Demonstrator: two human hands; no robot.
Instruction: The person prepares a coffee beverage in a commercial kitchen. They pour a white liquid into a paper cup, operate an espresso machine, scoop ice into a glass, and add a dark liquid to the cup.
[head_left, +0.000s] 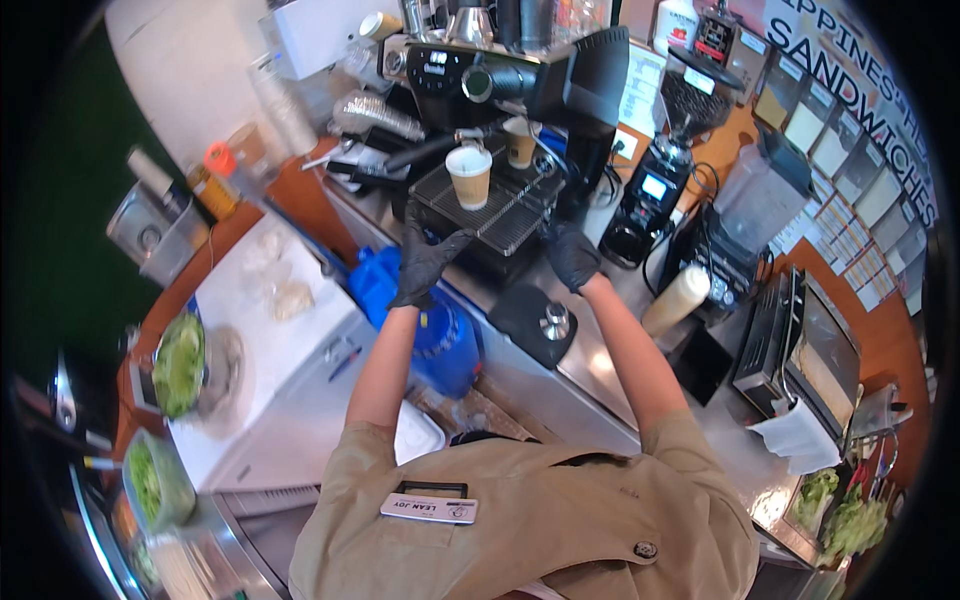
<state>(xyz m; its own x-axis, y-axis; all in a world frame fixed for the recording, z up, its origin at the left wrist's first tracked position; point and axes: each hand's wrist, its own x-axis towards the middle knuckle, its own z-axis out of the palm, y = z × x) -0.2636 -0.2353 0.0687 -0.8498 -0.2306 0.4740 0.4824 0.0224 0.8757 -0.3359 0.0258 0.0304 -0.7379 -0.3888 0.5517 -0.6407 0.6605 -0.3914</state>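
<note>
My left hand (426, 262), in a black glove, is at the front left corner of the espresso machine's drip tray grate (504, 225), thumb and fingers apart. Black-gloved too, my right hand (574, 259) is by the tray's front right side; its fingertips are hard to make out against the dark machine. A paper cup (471, 184) stands upright on the grate between my hands. Behind it, below the espresso machine (491, 86), is a second paper cup (519, 146). A portafilter handle (420, 155) juts out to the left of the front cup.
A metal tamper (556, 322) rests on a black mat (517, 311) near my right forearm. Right of it are a coffee grinder (649, 195), a squeeze bottle (679, 296), a blender (739, 225) and a sandwich press (799, 352). Below left stands a blue jug (446, 345).
</note>
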